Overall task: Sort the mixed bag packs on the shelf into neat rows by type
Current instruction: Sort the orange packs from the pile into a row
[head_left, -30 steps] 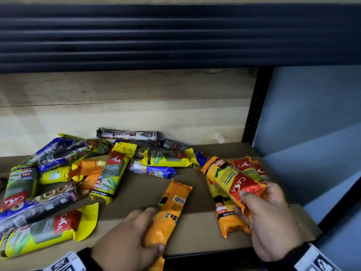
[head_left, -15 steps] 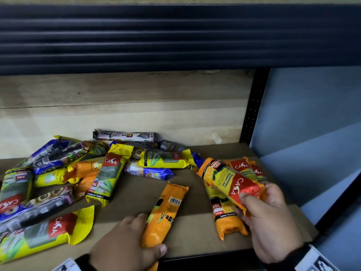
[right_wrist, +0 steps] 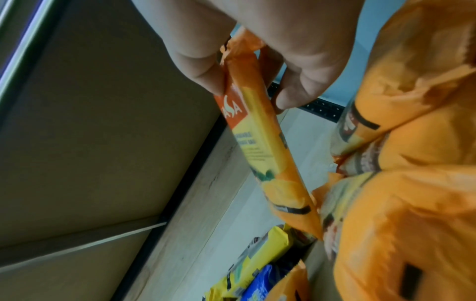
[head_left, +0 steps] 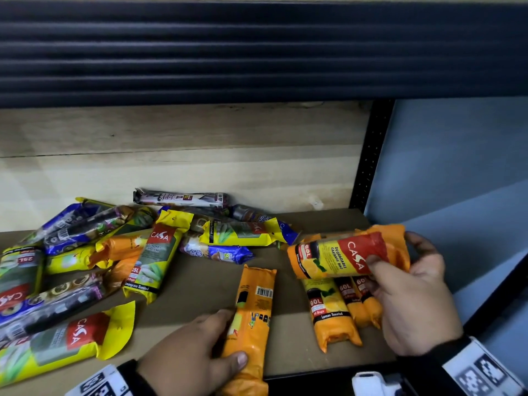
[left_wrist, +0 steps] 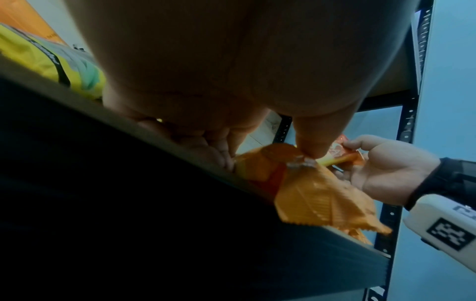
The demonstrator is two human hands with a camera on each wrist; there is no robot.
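My right hand holds an orange CASA garbage-bag pack lifted sideways above the shelf, thumb on its red label; the same pack shows in the right wrist view. Under it lie three orange 60L packs side by side. My left hand grips another orange pack lying barcode-up at the shelf's front edge; its crimped end overhangs the edge. A mixed pile of yellow, blue and dark packs covers the shelf's left half.
The brown shelf board has bare room between the pile and the orange packs. A wooden back panel closes the rear. A black perforated upright stands at the right, with a dark ribbed shelf edge overhead.
My right hand has lifted its orange pack off the others and turned it crosswise. The left hand and its orange pack have stayed near the front edge.
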